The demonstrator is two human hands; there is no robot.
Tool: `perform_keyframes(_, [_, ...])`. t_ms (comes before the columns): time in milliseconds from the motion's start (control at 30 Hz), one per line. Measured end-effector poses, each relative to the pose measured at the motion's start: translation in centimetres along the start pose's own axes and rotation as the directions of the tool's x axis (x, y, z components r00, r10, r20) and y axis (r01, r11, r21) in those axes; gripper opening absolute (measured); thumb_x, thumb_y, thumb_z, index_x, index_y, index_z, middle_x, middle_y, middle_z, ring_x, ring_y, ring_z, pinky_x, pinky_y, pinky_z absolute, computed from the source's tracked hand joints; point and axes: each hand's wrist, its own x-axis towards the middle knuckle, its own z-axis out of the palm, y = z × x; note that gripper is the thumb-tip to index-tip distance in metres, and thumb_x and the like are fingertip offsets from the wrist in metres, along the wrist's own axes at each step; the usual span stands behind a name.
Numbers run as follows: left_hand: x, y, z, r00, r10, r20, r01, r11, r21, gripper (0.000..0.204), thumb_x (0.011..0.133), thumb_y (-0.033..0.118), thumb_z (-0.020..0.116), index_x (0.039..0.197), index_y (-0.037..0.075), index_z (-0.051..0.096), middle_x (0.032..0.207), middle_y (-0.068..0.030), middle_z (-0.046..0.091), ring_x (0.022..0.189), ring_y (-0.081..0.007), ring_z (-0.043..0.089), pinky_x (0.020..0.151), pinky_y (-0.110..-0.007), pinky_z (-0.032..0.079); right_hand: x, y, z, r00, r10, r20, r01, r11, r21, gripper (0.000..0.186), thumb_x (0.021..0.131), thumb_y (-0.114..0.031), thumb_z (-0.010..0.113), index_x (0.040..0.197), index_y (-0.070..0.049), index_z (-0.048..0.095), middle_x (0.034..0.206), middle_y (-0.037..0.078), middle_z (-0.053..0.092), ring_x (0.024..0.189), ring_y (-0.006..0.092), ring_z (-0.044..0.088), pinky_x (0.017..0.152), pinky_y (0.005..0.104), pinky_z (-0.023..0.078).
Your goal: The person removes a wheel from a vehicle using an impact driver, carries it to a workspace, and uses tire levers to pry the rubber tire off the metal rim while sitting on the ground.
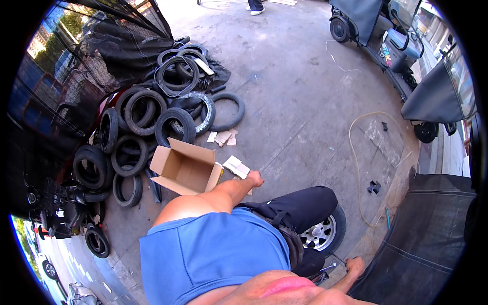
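Observation:
My left hand (255, 178) is stretched out past my knee, its fingers curled in; whatever they may hold is hidden. Just beyond it on the ground lies a small white carton (236, 166), and left of that stands an open brown cardboard box (175, 170) with its flaps spread. At the lower right, my right hand (355, 266) is low beside a dark cover, fingers bent inward, contents not visible. Between that hand and my leg shows a shiny metal rod-like part (328, 267). A wheel with a silver spoked rim (319, 235) is partly hidden behind my dark-trousered leg.
Worn tyres (145, 113) are heaped at the left. Torn cardboard pieces (223, 138) lie near them. A pale hose (351, 137) curves over the concrete at right, near a small black part (374, 187). Three-wheelers (394, 48) stand at the upper right; a person's foot (257, 11) shows at the top.

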Motion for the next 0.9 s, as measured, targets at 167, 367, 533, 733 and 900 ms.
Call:
perform_keyframes(167, [0.8,0.4,-0.4,0.986,-0.001,0.167,0.003,1.0,-0.01,0.059,0.085,0.042,0.068,0.129,0.002,0.065,0.14,-0.0269,0.054,0.132,-0.039,0.052,0.109,-0.043,0.046,-0.7,0.3,-0.5,1.0,-0.009,-0.023,0.009,1.0,-0.009,0.051,0.076,-0.035,0.08,0.114,-0.003,0.072,0.117,0.023,0.071,0.112,0.0376,0.067,0.095,0.0469,0.053])
perform_keyframes(367, [1.1,0.2,-0.4,0.991,0.012,0.136,-0.006,0.999,-0.044,0.059,0.086,0.041,0.068,0.131,0.003,0.064,0.142,-0.0259,0.053,0.133,-0.0387,0.052,0.11,-0.043,0.046,-1.0,-0.1,-0.7,0.999,-0.008,-0.033,0.008,1.0,0.0,0.051,0.076,-0.035,0.08,0.115,-0.003,0.072,0.117,0.023,0.07,0.113,0.0378,0.067,0.096,0.047,0.053])
perform_keyframes(533, [0.6,0.7,-0.4,0.99,-0.008,0.138,0.014,0.999,-0.043,0.06,0.086,0.041,0.068,0.133,0.004,0.062,0.145,-0.0249,0.05,0.134,-0.0385,0.051,0.11,-0.044,0.046,-0.6,0.2,-0.3,0.999,-0.014,-0.049,0.013,1.0,-0.015,0.046,0.079,-0.034,0.078,0.112,-0.002,0.073,0.109,0.021,0.073,0.105,0.0352,0.071,0.091,0.0446,0.054])
perform_keyframes(733, [0.6,1.4,-0.2,0.987,-0.002,0.161,0.006,1.0,-0.023,0.061,0.086,0.041,0.068,0.135,0.004,0.06,0.146,-0.0251,0.049,0.134,-0.0389,0.051,0.11,-0.044,0.045,0.0,0.7,-0.1,0.998,0.024,-0.056,-0.024,1.0,0.002,0.047,0.078,-0.034,0.078,0.113,-0.003,0.073,0.113,0.022,0.072,0.107,0.0369,0.069,0.092,0.046,0.054])
perform_keyframes(900, [1.3,0.8,0.5,0.988,-0.006,0.151,0.006,1.0,-0.001,0.061,0.086,0.041,0.068,0.135,0.004,0.06,0.146,-0.0258,0.048,0.133,-0.0402,0.052,0.11,-0.044,0.046,0.1,0.0,-0.3,0.998,0.057,-0.015,-0.056,0.998,0.023,0.047,0.077,-0.033,0.077,0.115,-0.004,0.073,0.117,0.023,0.071,0.112,0.0382,0.068,0.093,0.0481,0.054])
